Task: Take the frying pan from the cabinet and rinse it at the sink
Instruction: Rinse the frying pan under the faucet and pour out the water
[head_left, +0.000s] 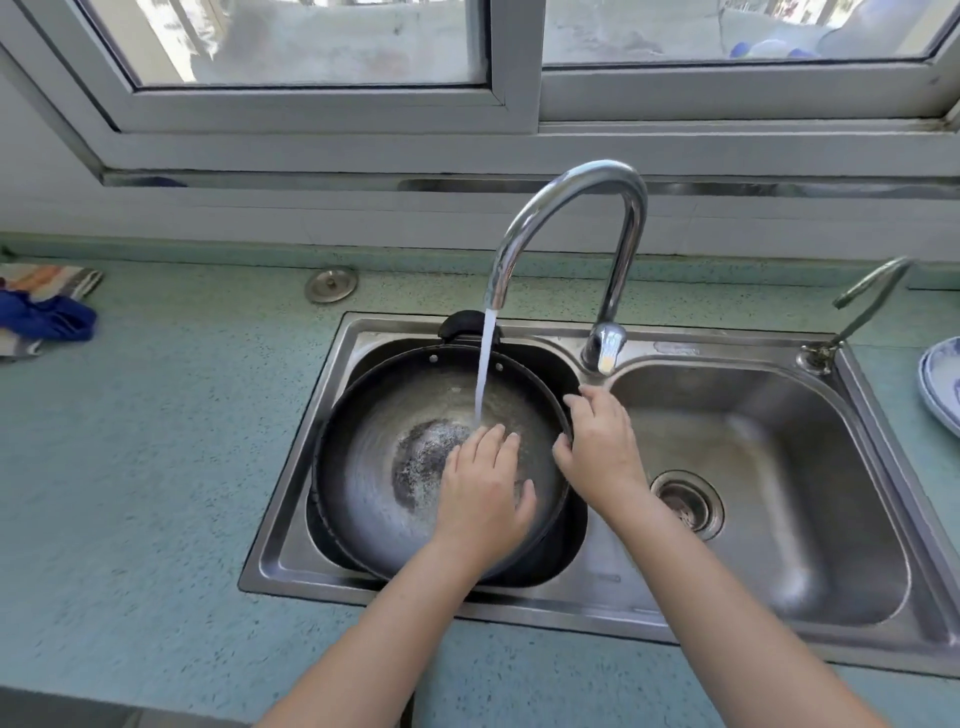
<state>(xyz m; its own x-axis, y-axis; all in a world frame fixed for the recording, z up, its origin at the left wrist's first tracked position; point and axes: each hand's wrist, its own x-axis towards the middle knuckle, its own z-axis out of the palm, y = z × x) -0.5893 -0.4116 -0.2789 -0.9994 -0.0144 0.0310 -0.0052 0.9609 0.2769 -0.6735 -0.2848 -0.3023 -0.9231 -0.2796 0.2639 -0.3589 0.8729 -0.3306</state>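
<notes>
The dark frying pan (384, 447) sits tilted in the left basin of the steel double sink (332, 364), its black handle pointing toward the back rim. Water runs from the chrome tap (571, 208) into the pan's middle. My left hand (483, 488) lies flat inside the pan with straight fingers, its fingertips near the stream. My right hand (597, 441) grips the pan's right rim, thumb on the inside and fingers over the edge.
The right basin (753, 467) has a drain strainer (685, 501). A small second tap (857, 306) stands at the sink's back right. A blue-patterned plate (943, 384) lies at the far right, a blue cloth (44, 317) at the far left on the green counter.
</notes>
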